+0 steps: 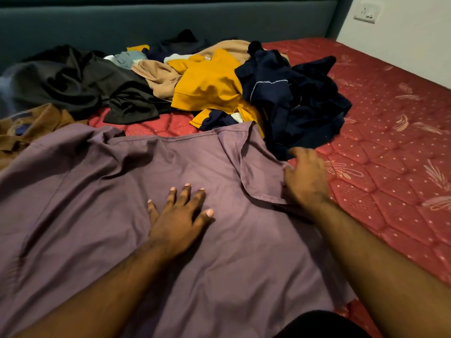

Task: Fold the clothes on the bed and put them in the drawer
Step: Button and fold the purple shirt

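- The mattress [390, 147], red with a quilted pattern of pale dots and feather-like motifs, fills most of the view and runs back to a dark teal headboard [170, 23].
- A purple garment [97, 191] lies spread across the near part of the mattress, mostly flat with creases; its right edge is folded over into a flap, and its far hem runs straight across below the pile of clothes.
- A black garment [80, 81] lies crumpled at the far left of the pile, next to the headboard.
- A navy garment [300, 101] with pale stitching is heaped at the right of the pile, its lower end close to the purple flap.
- A mustard-yellow garment [210, 86] sits in the middle of the pile, between the black and navy ones, with a tan garment [158, 76] tucked behind it.
- A brown garment [31, 125] lies at the left edge, partly under the purple one.
- The left hand [180, 215] rests palm down on the middle of the purple garment, fingers spread and straight, grasping nothing.
- The right hand [305, 176] lies at the folded flap on the garment's right edge; whether its fingers pinch the cloth or only touch it I cannot tell.
- A white wall socket [368, 12] sits on the wall at the upper right.
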Action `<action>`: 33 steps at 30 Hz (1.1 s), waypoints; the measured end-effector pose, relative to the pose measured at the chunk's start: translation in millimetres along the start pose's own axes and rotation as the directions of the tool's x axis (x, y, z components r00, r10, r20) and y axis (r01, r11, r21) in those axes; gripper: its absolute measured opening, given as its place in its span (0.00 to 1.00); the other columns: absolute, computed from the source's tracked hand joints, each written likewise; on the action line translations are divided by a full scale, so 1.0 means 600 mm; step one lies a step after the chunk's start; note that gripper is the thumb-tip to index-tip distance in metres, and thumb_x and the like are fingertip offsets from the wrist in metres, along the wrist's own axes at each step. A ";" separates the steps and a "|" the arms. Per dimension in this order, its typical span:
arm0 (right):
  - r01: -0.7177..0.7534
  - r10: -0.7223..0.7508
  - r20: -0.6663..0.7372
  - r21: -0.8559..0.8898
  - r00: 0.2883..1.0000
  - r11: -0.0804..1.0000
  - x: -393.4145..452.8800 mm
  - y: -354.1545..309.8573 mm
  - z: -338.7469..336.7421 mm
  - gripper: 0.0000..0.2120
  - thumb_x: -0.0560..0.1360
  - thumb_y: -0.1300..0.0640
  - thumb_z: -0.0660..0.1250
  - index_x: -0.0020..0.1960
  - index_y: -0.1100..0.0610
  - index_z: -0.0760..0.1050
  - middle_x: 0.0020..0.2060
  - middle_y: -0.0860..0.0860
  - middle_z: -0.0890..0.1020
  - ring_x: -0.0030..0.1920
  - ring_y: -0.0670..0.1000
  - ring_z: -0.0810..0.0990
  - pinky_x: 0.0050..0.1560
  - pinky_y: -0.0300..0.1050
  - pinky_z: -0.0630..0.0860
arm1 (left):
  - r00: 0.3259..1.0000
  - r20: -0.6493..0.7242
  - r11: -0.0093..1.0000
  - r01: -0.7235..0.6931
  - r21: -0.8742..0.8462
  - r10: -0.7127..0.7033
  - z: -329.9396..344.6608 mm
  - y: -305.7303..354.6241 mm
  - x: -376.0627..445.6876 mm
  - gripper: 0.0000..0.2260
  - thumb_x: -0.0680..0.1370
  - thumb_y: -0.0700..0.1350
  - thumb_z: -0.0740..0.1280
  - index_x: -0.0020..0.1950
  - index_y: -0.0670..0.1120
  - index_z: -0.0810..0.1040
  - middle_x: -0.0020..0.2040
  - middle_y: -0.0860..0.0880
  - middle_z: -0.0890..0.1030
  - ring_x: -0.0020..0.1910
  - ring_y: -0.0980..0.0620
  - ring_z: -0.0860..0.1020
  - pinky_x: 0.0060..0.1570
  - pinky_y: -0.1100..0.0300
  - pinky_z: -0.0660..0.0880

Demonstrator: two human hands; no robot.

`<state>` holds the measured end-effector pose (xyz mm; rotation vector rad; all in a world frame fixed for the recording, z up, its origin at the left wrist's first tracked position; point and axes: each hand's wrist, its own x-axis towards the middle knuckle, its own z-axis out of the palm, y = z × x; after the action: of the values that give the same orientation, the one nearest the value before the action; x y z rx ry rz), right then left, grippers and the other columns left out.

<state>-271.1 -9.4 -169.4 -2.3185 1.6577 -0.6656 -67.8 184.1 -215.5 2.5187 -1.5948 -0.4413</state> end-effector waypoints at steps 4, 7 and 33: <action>0.491 -0.590 0.286 0.350 0.755 0.798 -0.125 -0.118 0.038 0.15 0.80 0.52 0.58 0.65 0.53 0.74 0.61 0.50 0.77 0.60 0.47 0.73 0.63 0.41 0.68 | 0.999 -0.039 0.994 0.001 0.110 0.003 0.031 -0.014 0.007 0.33 0.73 0.70 0.33 0.77 0.64 0.40 0.80 0.56 0.42 0.79 0.49 0.42 0.72 0.33 0.42; 0.282 -0.222 0.484 -0.055 0.847 0.958 -0.098 -0.050 0.083 0.25 0.80 0.39 0.49 0.75 0.46 0.60 0.76 0.51 0.61 0.75 0.56 0.59 0.73 0.57 0.60 | 0.998 -0.061 0.994 0.015 0.105 -0.009 0.037 -0.014 0.009 0.32 0.73 0.68 0.33 0.77 0.64 0.39 0.80 0.56 0.42 0.79 0.50 0.42 0.72 0.34 0.42; 0.556 -0.493 0.496 0.026 0.714 0.831 -0.002 -0.226 0.214 0.28 0.79 0.35 0.46 0.77 0.41 0.56 0.79 0.46 0.51 0.78 0.51 0.47 0.75 0.59 0.44 | 0.904 -0.364 0.975 0.215 -0.063 -0.223 -0.219 -0.334 0.113 0.34 0.76 0.41 0.68 0.79 0.54 0.57 0.79 0.42 0.53 0.71 0.38 0.67 0.62 0.46 0.72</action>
<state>-96.5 27.2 -224.3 -2.7676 0.8265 -0.0221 173.1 204.1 -155.0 2.5796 -1.1701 0.0034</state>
